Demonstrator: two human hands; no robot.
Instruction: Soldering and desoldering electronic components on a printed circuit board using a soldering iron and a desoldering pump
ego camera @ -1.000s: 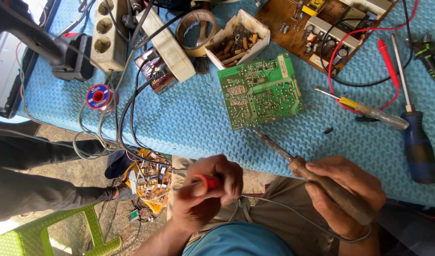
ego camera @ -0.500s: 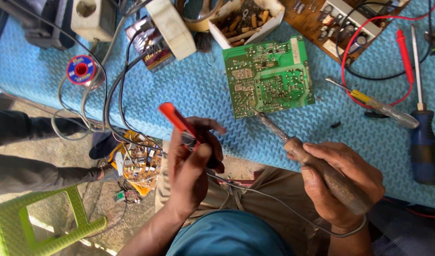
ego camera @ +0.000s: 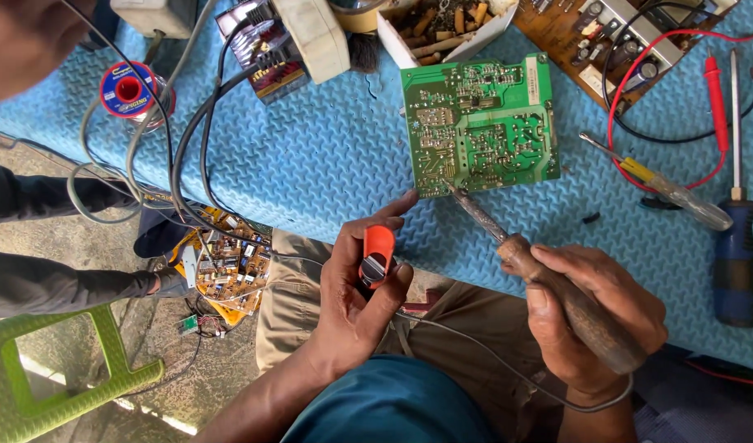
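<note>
Green circuit board (ego camera: 481,123) lies solder-side up on the blue mat (ego camera: 311,164), near its front edge. Right hand (ego camera: 594,303) is clamped on a soldering iron (ego camera: 549,275), tip at the board's lower edge. Left hand (ego camera: 360,287) grips a red-capped tool (ego camera: 377,254), forefinger extended toward the board, seemingly steadying.

We see both forearms bare, no sleeves, watch or rings on the left hand (ego camera: 356,279) or right hand (ego camera: 594,312). Teal shirt (ego camera: 393,410) at the bottom edge; khaki trousers (ego camera: 298,303) over the knees.
</note>
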